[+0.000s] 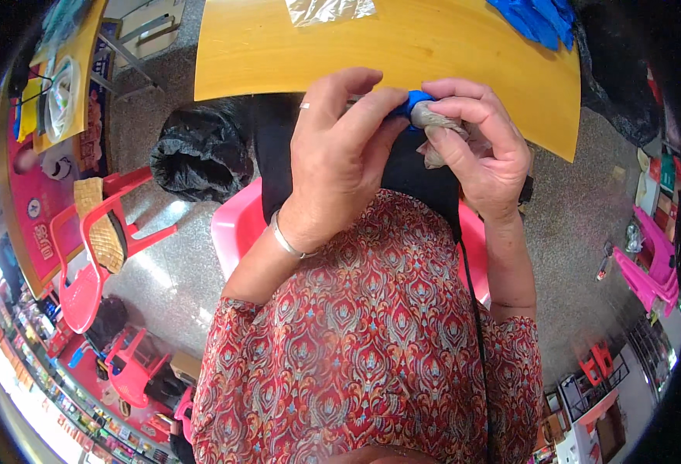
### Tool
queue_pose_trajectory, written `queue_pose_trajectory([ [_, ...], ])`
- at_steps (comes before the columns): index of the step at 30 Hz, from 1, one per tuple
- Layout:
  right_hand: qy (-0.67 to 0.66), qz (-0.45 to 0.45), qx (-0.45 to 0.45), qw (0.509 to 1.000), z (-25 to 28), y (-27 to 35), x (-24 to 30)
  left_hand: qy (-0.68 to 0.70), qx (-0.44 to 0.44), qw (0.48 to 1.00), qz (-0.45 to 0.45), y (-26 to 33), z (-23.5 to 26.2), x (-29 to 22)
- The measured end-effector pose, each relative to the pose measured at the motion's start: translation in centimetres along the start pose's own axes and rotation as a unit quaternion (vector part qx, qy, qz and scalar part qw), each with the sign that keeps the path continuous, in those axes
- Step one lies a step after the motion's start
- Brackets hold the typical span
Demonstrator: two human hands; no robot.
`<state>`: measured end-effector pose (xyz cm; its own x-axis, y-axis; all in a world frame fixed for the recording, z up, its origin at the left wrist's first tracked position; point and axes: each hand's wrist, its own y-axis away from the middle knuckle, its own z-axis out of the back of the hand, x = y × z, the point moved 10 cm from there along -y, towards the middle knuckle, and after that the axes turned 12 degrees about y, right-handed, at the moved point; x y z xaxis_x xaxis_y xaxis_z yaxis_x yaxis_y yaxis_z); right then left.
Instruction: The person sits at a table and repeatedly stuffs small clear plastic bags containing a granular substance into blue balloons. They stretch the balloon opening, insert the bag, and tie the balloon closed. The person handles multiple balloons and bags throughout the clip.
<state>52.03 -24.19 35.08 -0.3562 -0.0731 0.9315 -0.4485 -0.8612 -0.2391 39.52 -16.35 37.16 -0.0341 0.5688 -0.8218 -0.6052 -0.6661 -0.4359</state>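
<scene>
Grip of left hand pinching blue piece; grip of right hand pinching crumpled beige-grey bundle, touching blue piece. Both held by near edge of yellow surface; clear film, crumpled blue sheet on surface farther off.

Both hands up and close together, working at one shared grip. Left hand: just left of the grip, back of hand showing, thumb and a finger closing in from their side, another finger bent above. Right hand: right of the grip, thumb below, fingers curled over above. Left forearm slants up toward the grip; right forearm steeper.
</scene>
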Motion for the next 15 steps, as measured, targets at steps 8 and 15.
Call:
queue_pose_trajectory([
  [8, -0.049, -0.038, -0.012, 0.998, 0.2, 0.0, -0.1, -0.055, -0.003, 0.99, -0.128, 0.2, 0.8, -2.7],
  [15, -0.035, -0.005, -0.008, 0.999, -0.2, -0.3, 0.2, -0.044, -0.014, 0.996, -0.079, 0.3, 0.1, -1.0],
])
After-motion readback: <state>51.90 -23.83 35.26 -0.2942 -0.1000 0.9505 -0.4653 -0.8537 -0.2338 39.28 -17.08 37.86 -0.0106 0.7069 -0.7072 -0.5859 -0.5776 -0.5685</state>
